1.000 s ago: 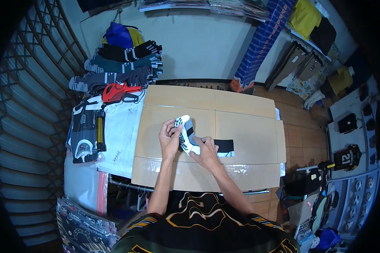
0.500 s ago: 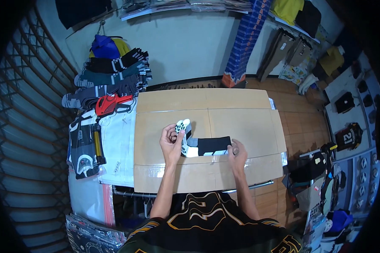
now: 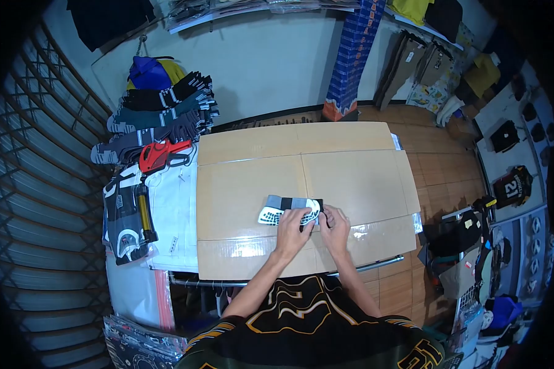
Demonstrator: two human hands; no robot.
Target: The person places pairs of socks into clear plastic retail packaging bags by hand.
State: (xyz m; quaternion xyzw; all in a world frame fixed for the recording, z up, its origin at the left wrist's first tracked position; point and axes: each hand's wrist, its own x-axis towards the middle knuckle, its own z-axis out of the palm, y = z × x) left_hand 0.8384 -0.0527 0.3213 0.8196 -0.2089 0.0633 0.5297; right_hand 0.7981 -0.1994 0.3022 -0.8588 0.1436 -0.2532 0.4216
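Observation:
A white, grey and black sock (image 3: 281,203) with dark grip dots on its sole lies folded over the cardboard (image 3: 246,178), its dotted toe pointing left. My left hand (image 3: 294,230) is closed on the sock's near side, fingers curled over the white part. At the right end, beside a black bit of fabric, my right hand (image 3: 335,229) pinches the sock with thumb and fingertips. Part of the sock is hidden beneath my fingers.
Left of the cardboard are a red tool with a handle (image 3: 160,155), a packaged item with a yellow tube (image 3: 129,215) and stacked socks (image 3: 148,117). A metal rail (image 3: 381,263) runs along the near edge. A clothes rack (image 3: 461,246) stands right.
The sock's long black leg part, stretched out to the right before, is now folded in. Its raised foot has come down flat, toe left, and my hands have drawn close together.

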